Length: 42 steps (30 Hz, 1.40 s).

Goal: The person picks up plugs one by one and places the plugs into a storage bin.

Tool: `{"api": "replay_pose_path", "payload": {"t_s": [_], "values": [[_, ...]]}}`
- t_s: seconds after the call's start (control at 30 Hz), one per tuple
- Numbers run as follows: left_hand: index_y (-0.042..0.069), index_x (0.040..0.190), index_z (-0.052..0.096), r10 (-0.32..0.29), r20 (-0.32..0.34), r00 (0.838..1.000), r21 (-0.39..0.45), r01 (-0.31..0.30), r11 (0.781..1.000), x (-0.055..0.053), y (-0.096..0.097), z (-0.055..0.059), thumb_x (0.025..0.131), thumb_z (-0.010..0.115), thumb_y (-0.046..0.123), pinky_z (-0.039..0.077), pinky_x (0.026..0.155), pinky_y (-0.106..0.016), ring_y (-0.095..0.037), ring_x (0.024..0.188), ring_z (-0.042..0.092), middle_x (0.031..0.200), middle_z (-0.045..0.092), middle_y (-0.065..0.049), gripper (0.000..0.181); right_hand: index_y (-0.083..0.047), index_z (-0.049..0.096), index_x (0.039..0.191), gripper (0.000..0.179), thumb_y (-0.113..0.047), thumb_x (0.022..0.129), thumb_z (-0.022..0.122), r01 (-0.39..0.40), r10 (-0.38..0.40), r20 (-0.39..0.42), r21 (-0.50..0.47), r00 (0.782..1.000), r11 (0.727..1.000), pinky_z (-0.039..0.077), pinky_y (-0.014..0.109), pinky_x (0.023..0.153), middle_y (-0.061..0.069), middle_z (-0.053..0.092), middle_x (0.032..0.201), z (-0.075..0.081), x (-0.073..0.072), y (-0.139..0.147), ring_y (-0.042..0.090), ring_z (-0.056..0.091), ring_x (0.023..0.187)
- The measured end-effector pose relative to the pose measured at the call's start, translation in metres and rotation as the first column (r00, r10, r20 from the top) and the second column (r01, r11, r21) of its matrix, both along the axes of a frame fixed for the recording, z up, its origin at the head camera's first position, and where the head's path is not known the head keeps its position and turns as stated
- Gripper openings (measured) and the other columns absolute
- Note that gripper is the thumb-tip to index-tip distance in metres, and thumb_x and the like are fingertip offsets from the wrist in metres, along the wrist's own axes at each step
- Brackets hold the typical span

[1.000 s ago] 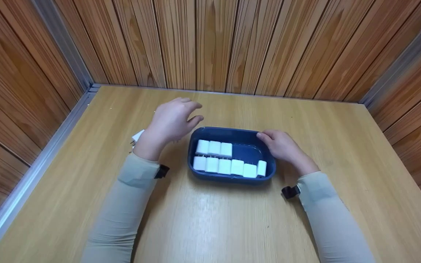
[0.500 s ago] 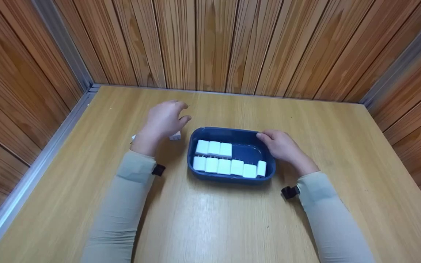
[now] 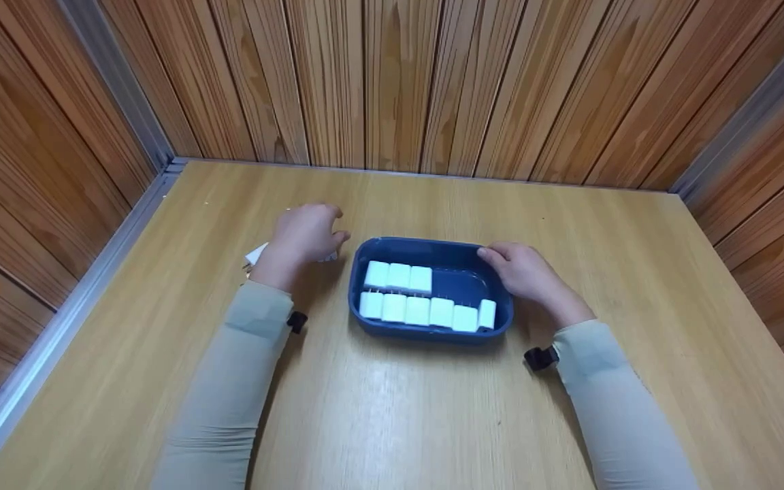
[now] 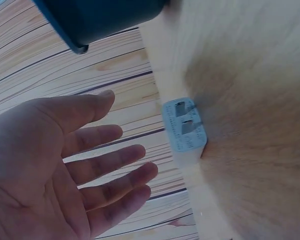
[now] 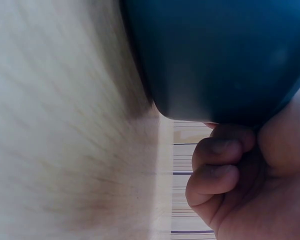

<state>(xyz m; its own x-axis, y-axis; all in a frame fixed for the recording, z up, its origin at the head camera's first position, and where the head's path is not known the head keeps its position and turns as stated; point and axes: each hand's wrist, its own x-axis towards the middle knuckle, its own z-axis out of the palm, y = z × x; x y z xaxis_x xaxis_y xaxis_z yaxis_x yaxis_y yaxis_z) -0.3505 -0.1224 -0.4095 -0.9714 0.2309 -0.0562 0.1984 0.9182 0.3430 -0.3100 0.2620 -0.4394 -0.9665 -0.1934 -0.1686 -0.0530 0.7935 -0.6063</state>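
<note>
My left hand [image 3: 303, 235] hovers over the table to the left of a dark blue plastic tray [image 3: 459, 286]. In the left wrist view its fingers [image 4: 112, 162] are spread and slightly bent, holding nothing. Close to them, a white charger plug [image 4: 185, 125] stands on the table with its two flat prongs showing. In the head view the hand mostly covers that plug. My right hand [image 3: 521, 271] grips the tray's right rim, thumb on top; from the right wrist the other fingers [image 5: 212, 180] look curled beneath it. Two rows of white charger plugs [image 3: 418, 309] sit inside the tray.
Another white plug [image 3: 256, 254] lies partly behind my left wrist. The wooden table [image 3: 392, 415] extends around the tray, bounded by wood-plank walls [image 3: 399, 82] at the back and sides. A metal strip [image 3: 38, 354] runs along the left edge.
My left hand has moved left, away from the tray, and then lowered toward the plug on the table. The right hand and the tray have stayed in place.
</note>
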Motion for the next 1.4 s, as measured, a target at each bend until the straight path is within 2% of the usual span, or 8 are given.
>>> {"api": "replay_pose_path", "payload": {"t_s": [0.13, 0.33, 0.43, 0.67, 0.87, 1.23, 1.4], "values": [[0.007, 0.151, 0.067, 0.006, 0.019, 1.0, -0.008, -0.005, 1.0, 0.001, 0.0, -0.004, 0.109, 0.073, 0.036, 0.049, 0.113, -0.06, -0.036, 0.124, 0.067, 0.145, 0.069, -0.018, 0.051, -0.003, 0.063, 0.152, 0.056, -0.045, 0.122, 0.042, 0.004, -0.004, 0.006, -0.002, 1.0, 1.0, 0.044, 0.064, 0.119, 0.021, 0.068, 0.142, 0.001, 0.0, -0.001, 0.037, 0.062, 0.128], [0.005, 0.141, 0.071, 0.018, 0.036, 0.999, -0.012, -0.018, 1.0, 0.001, 0.0, -0.01, 0.109, 0.073, 0.031, 0.055, 0.095, -0.05, -0.033, 0.103, 0.066, 0.123, 0.07, -0.015, 0.041, -0.003, 0.063, 0.151, 0.057, -0.046, 0.121, 0.042, 0.006, -0.006, 0.004, -0.004, 1.0, 1.0, 0.044, 0.064, 0.119, 0.02, 0.069, 0.142, 0.0, 0.0, 0.0, 0.037, 0.062, 0.129], [0.005, 0.133, 0.073, 0.017, 0.047, 0.999, -0.019, -0.016, 1.0, 0.001, 0.001, -0.012, 0.109, 0.073, 0.029, 0.055, 0.089, -0.047, -0.032, 0.098, 0.065, 0.113, 0.068, -0.013, 0.034, -0.004, 0.064, 0.15, 0.056, -0.046, 0.121, 0.042, 0.006, -0.006, 0.0, -0.005, 1.0, 1.0, 0.046, 0.064, 0.118, 0.02, 0.07, 0.14, 0.0, 0.001, 0.0, 0.037, 0.062, 0.127], [0.006, 0.128, 0.073, 0.014, 0.074, 0.997, -0.053, -0.01, 0.999, 0.002, 0.003, -0.017, 0.109, 0.073, 0.028, 0.056, 0.092, -0.05, -0.033, 0.099, 0.066, 0.11, 0.069, -0.013, 0.03, -0.004, 0.065, 0.149, 0.056, -0.047, 0.121, 0.042, 0.006, -0.006, -0.004, -0.004, 1.0, 1.0, 0.046, 0.063, 0.117, 0.019, 0.07, 0.138, 0.0, 0.0, 0.0, 0.037, 0.063, 0.127], [0.005, 0.122, 0.074, 0.009, 0.059, 0.998, -0.093, -0.003, 0.996, 0.002, 0.003, -0.02, 0.107, 0.074, 0.026, 0.054, 0.091, -0.051, -0.035, 0.099, 0.064, 0.108, 0.068, -0.014, 0.026, -0.004, 0.066, 0.147, 0.054, -0.046, 0.121, 0.043, 0.004, -0.004, -0.005, -0.005, 1.0, 1.0, 0.05, 0.061, 0.112, 0.019, 0.071, 0.133, 0.0, -0.001, -0.001, 0.037, 0.063, 0.12], [0.004, 0.118, 0.074, 0.019, 0.073, 0.997, -0.101, -0.012, 0.995, 0.0, 0.004, -0.021, 0.105, 0.074, 0.023, 0.052, 0.086, -0.049, -0.035, 0.097, 0.063, 0.105, 0.066, -0.014, 0.023, -0.004, 0.059, 0.157, 0.058, -0.046, 0.121, 0.043, 0.017, -0.017, 0.024, 0.003, 1.0, 1.0, 0.043, 0.064, 0.121, 0.021, 0.066, 0.148, 0.001, 0.0, -0.002, 0.038, 0.061, 0.129], [0.004, 0.118, 0.074, 0.019, 0.082, 0.996, -0.086, -0.012, 0.996, 0.001, 0.004, -0.02, 0.105, 0.073, 0.021, 0.052, 0.085, -0.049, -0.035, 0.096, 0.063, 0.104, 0.067, -0.014, 0.021, -0.004, 0.059, 0.156, 0.057, -0.046, 0.121, 0.043, 0.021, -0.021, 0.026, 0.001, 0.999, 1.0, 0.043, 0.064, 0.121, 0.021, 0.066, 0.148, 0.001, 0.0, -0.001, 0.038, 0.061, 0.129]]}}
